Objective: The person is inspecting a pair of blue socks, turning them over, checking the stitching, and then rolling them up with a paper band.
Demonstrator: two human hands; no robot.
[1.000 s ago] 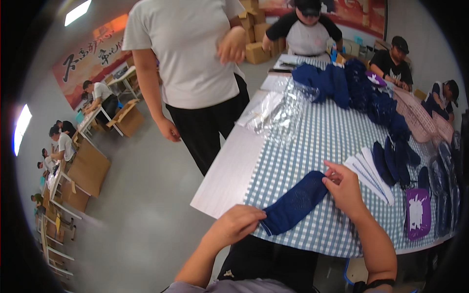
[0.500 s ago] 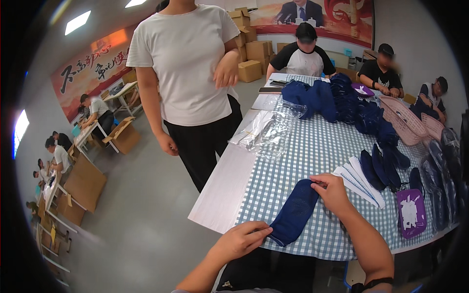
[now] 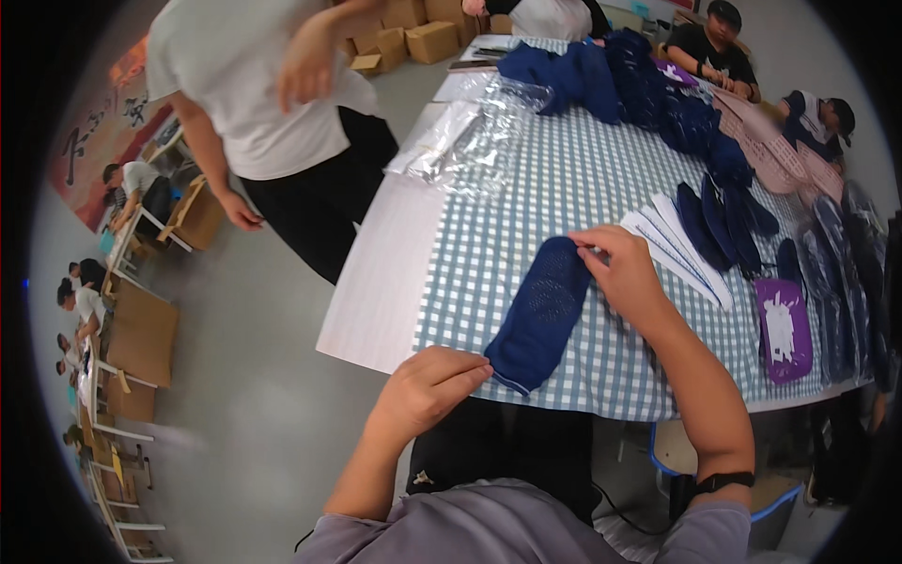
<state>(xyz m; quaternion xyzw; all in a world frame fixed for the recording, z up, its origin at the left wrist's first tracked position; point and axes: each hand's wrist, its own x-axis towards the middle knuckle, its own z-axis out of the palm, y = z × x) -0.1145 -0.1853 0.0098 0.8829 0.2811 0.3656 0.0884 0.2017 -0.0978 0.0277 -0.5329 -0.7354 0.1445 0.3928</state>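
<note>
A navy blue sock (image 3: 543, 315) lies flat on the checked tablecloth near the table's front edge, slanting away to the right. Small dots pattern its upper face. My left hand (image 3: 427, 390) pinches the near end by the cuff, thumb against fingers. At the far, rounded end, my right hand (image 3: 620, 273) grips the sock's edge between thumb and fingertips. Just beyond my right hand, white paper strips (image 3: 678, 249) are fanned out beside several loose navy socks (image 3: 705, 226).
A purple tray (image 3: 785, 329) lies to the right, by socks in clear wrapping (image 3: 827, 291). Clear plastic bags (image 3: 479, 150) rest at the far left, a heap of navy socks (image 3: 601, 80) and pink baskets (image 3: 752, 127) farther back. A person in white (image 3: 254, 94) stands at the left edge.
The view has tipped downward, so the table sits higher in the picture. Both hands keep their hold on the sock. The standing person's raised hand has moved up.
</note>
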